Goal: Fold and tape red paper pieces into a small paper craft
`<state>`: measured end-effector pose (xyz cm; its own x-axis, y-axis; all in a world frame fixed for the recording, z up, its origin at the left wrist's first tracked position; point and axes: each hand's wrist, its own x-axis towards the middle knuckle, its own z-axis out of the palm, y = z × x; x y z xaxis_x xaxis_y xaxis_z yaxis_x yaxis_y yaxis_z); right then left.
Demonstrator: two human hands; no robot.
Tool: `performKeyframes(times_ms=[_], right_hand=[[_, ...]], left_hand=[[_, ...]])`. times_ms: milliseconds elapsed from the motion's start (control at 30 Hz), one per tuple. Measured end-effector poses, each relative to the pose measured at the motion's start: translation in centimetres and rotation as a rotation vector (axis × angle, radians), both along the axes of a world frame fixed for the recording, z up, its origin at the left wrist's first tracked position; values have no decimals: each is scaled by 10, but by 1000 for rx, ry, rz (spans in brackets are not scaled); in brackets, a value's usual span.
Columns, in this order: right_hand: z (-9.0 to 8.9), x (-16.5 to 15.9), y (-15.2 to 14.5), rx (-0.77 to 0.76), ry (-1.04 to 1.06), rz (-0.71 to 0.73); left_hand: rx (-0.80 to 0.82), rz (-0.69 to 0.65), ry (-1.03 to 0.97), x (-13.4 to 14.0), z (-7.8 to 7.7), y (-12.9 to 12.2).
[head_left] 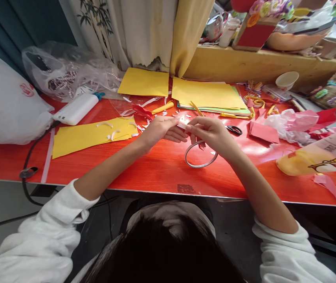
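Above the red table (156,169), my left hand (168,129) and my right hand (208,131) meet near the middle. A narrow pale strip (182,125) spans the small gap between their fingertips. My left thumb and fingers close on one end, with the other fingers stretched out. My right hand pinches the strip between thumb and finger. Below the right hand hangs a thin whitish loop (201,166) with fine marks along it, like a measuring tape; its join is hidden behind the fingers. A small dark red scrap (202,146) shows just under the right fingers.
Yellow paper strips (88,137) lie left, yellow sheets (209,94) behind. Black scissor handles (234,129) and red paper pieces (263,132) are right. A drink cup (318,155) lies tilted far right. A white power bank (78,109) and plastic bags (5,98) stand left.
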<state>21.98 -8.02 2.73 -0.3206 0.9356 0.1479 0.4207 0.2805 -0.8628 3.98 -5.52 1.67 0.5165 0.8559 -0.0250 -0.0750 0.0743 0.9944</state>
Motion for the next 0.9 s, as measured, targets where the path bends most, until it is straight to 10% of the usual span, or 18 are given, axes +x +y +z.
performKeyframes(times_ms=[900], right_hand=[[1,-3,-2,16,-99,-45]], left_hand=[[5,-5,22,2,-2,-1]])
